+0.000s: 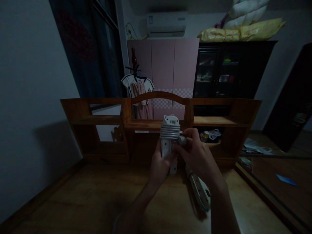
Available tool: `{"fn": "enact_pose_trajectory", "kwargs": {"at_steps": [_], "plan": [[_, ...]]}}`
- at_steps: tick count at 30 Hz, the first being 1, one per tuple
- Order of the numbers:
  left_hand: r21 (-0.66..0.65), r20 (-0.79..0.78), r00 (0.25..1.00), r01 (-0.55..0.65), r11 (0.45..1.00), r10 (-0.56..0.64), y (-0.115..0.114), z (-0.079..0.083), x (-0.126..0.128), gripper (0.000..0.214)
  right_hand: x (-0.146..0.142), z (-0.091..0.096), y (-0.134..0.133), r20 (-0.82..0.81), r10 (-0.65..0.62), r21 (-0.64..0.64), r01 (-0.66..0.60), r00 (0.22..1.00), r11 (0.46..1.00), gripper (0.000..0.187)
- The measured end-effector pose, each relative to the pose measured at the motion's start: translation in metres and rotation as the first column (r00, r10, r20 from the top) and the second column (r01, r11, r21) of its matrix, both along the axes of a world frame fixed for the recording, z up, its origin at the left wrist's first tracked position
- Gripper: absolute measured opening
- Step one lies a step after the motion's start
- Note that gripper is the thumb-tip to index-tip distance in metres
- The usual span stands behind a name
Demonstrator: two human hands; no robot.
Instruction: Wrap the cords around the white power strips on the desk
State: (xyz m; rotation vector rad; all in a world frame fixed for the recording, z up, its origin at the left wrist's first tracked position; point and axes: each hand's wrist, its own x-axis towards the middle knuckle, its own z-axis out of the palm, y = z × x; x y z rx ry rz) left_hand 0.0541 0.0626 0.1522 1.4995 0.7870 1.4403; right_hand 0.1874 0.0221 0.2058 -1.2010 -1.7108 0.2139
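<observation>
I hold a white power strip upright above a wooden desk. Its grey cable is wound in several turns around the upper part of the strip. My left hand is closed around the strip's lower body. My right hand pinches the cable's end at the right side of the coil, fingers closed on it. A second white, elongated object lies on the desk under my right forearm; what it is I cannot make out.
A wooden hutch with open shelves stands at the desk's back edge. Behind it are a pink wardrobe, hanging clothes, a dark cabinet and an air conditioner. A grey wall is at left.
</observation>
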Motion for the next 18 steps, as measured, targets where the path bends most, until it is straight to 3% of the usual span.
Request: {"fn": "enact_pose_trajectory", "kwargs": {"at_steps": [5, 8, 12, 18], "plan": [[0.061, -0.012, 0.975, -0.219, 0.974, 0.22, -0.004, 0.002, -0.001, 0.069, -0.019, -0.003, 0.003, 0.098, -0.125, 0.091, 0.117, 0.987, 0.989, 0.017], [0.051, -0.039, 0.953, -0.298, 0.953, 0.3, -0.009, 0.006, -0.001, 0.083, -0.029, -0.005, 0.003, 0.076, -0.146, 0.103, 0.137, 0.986, 0.985, 0.017], [0.071, -0.064, 0.934, -0.346, 0.936, 0.35, -0.017, 0.011, 0.0, 0.09, -0.032, -0.005, 0.002, 0.001, -0.098, 0.115, 0.098, 0.995, 0.989, 0.014], [0.09, -0.126, 0.945, -0.291, 0.952, 0.301, -0.02, 0.007, 0.002, 0.091, -0.02, -0.001, 0.0, -0.018, -0.036, 0.126, 0.038, 0.999, 0.991, 0.024]]}}
